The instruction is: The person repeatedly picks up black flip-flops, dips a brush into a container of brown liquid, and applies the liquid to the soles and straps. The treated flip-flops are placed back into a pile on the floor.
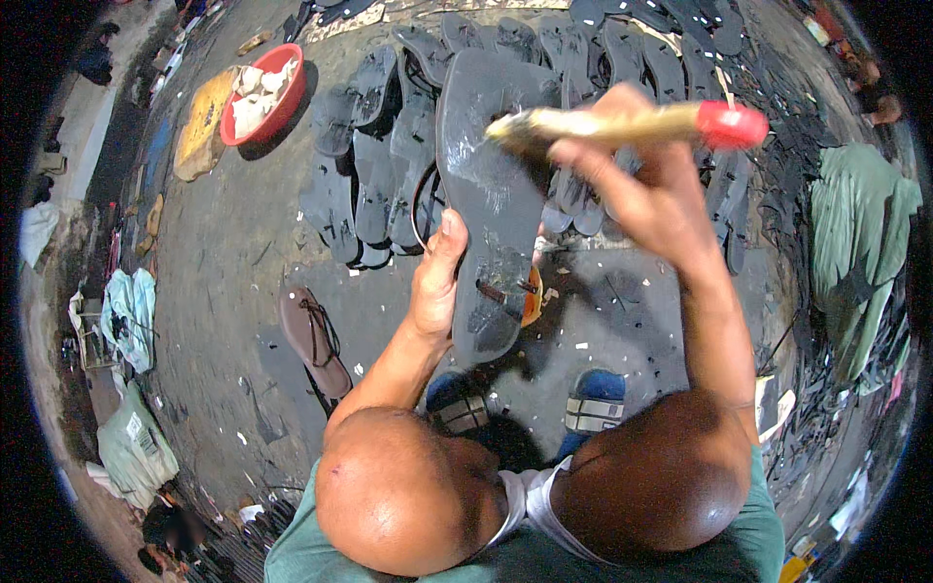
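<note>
My left hand (437,277) is closed around the side of a dark grey sandal sole (494,219), with the thumb along its edge. The sole stands raised in front of me, toe end away; shiny streaks mark its wide part, and a short brown strap piece shows near the heel. Blurred by motion, my right hand (651,199) grips a brush (622,124) with a yellowish handle and a red end. The brush's tip lies over the streaked part of the sole; whether it touches, I cannot tell.
Many dark sandals (374,185) lie in rows beyond my hands. A red bowl (294,92) of whitish pieces stands far left, by a yellow board (204,126). One brown sandal (313,340) lies left of my forearm. Green cloth (860,253) and dark scraps are at right.
</note>
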The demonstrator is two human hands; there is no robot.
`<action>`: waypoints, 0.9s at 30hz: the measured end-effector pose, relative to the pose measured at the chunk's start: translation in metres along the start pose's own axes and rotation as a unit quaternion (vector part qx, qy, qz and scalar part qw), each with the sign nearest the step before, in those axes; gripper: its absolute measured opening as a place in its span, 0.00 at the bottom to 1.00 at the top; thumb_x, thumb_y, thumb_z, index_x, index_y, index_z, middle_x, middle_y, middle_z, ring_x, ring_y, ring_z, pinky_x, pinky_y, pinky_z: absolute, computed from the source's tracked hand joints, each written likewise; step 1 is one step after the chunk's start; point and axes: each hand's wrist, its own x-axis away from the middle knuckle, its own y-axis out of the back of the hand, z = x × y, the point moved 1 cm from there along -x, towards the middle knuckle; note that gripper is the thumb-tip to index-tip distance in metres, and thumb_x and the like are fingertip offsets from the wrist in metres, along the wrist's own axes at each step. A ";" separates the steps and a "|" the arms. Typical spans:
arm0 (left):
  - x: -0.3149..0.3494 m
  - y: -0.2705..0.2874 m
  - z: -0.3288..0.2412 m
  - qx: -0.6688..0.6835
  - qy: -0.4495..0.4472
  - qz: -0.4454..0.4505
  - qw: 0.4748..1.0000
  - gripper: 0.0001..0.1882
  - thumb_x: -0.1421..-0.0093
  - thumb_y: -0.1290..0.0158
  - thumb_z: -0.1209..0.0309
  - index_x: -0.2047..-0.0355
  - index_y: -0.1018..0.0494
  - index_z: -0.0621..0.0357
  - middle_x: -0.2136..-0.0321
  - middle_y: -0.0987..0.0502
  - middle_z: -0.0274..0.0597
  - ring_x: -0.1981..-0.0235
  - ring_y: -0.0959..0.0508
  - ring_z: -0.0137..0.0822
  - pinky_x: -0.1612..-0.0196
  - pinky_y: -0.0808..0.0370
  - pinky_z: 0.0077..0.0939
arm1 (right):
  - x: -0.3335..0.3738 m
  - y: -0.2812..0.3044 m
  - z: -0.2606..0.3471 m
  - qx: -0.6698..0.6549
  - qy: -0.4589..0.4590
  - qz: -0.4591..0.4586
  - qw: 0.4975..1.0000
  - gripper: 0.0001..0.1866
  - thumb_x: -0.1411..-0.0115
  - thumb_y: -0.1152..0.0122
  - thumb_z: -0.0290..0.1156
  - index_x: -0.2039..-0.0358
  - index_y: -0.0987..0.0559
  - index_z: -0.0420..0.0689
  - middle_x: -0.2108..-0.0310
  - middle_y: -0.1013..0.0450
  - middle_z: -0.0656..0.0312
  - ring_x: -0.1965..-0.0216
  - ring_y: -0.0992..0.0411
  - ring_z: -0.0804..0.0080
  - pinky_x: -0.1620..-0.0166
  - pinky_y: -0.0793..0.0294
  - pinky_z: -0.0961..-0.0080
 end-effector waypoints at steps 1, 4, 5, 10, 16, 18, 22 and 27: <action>0.001 0.001 0.000 -0.018 -0.002 0.005 1.000 0.38 0.34 0.62 0.38 0.40 0.37 0.60 0.51 0.25 0.48 0.52 0.22 0.39 0.47 0.25 0.36 | -0.006 0.007 0.001 0.036 -0.007 -0.038 0.999 0.11 0.43 0.33 0.26 0.60 0.19 0.39 0.65 0.21 0.59 0.63 0.23 0.71 0.60 0.25 0.72; 0.002 -0.001 -0.001 -0.038 0.011 -0.004 0.999 0.38 0.35 0.62 0.37 0.42 0.36 0.60 0.52 0.24 0.48 0.54 0.21 0.39 0.49 0.23 0.35 | -0.009 -0.012 -0.004 0.028 0.047 -0.143 0.988 0.11 0.43 0.34 0.26 0.58 0.18 0.42 0.67 0.22 0.59 0.65 0.23 0.70 0.64 0.26 0.73; 0.001 -0.003 -0.004 -0.024 0.028 -0.023 0.999 0.38 0.35 0.62 0.37 0.42 0.35 0.60 0.53 0.23 0.47 0.55 0.21 0.39 0.49 0.23 0.35 | -0.005 -0.020 -0.008 0.056 0.082 -0.114 0.989 0.11 0.43 0.33 0.26 0.59 0.18 0.42 0.68 0.23 0.58 0.67 0.24 0.68 0.65 0.27 0.72; 0.001 -0.001 -0.009 0.121 0.011 -0.106 0.987 0.38 0.36 0.60 0.37 0.43 0.33 0.58 0.55 0.22 0.46 0.56 0.20 0.41 0.50 0.23 0.38 | 0.045 -0.062 -0.009 -0.002 0.068 0.002 0.998 0.11 0.46 0.31 0.30 0.62 0.18 0.43 0.71 0.26 0.59 0.72 0.29 0.61 0.70 0.31 0.66; -0.020 0.065 -0.032 0.164 -0.096 -0.141 0.972 0.39 0.37 0.56 0.37 0.44 0.34 0.62 0.52 0.24 0.52 0.53 0.22 0.42 0.49 0.22 0.38 | 0.106 -0.088 -0.006 -0.086 -0.036 0.112 0.989 0.08 0.44 0.32 0.29 0.63 0.16 0.44 0.71 0.27 0.58 0.69 0.28 0.62 0.65 0.29 0.68; -0.029 0.087 -0.045 0.174 -0.099 -0.139 0.970 0.34 0.36 0.53 0.44 0.45 0.34 0.65 0.52 0.24 0.54 0.54 0.21 0.45 0.50 0.22 0.40 | 0.104 -0.078 -0.005 -0.156 -0.065 0.068 0.983 0.10 0.43 0.34 0.26 0.61 0.20 0.40 0.67 0.27 0.59 0.66 0.30 0.70 0.62 0.30 0.73; -0.049 0.121 -0.032 0.112 -0.015 -0.105 0.988 0.29 0.36 0.51 0.52 0.46 0.32 0.65 0.57 0.21 0.55 0.57 0.20 0.47 0.53 0.22 0.39 | 0.093 -0.046 -0.020 -0.118 -0.175 -0.044 0.976 0.08 0.40 0.37 0.27 0.62 0.21 0.38 0.66 0.29 0.64 0.62 0.31 0.76 0.56 0.32 0.78; -0.105 0.150 -0.027 0.120 -0.053 -0.138 0.982 0.28 0.39 0.45 0.50 0.48 0.29 0.59 0.57 0.21 0.45 0.61 0.20 0.40 0.54 0.21 0.40 | 0.091 -0.049 -0.029 -0.130 -0.207 -0.072 0.967 0.07 0.39 0.37 0.27 0.63 0.22 0.38 0.66 0.30 0.65 0.62 0.33 0.79 0.57 0.34 0.79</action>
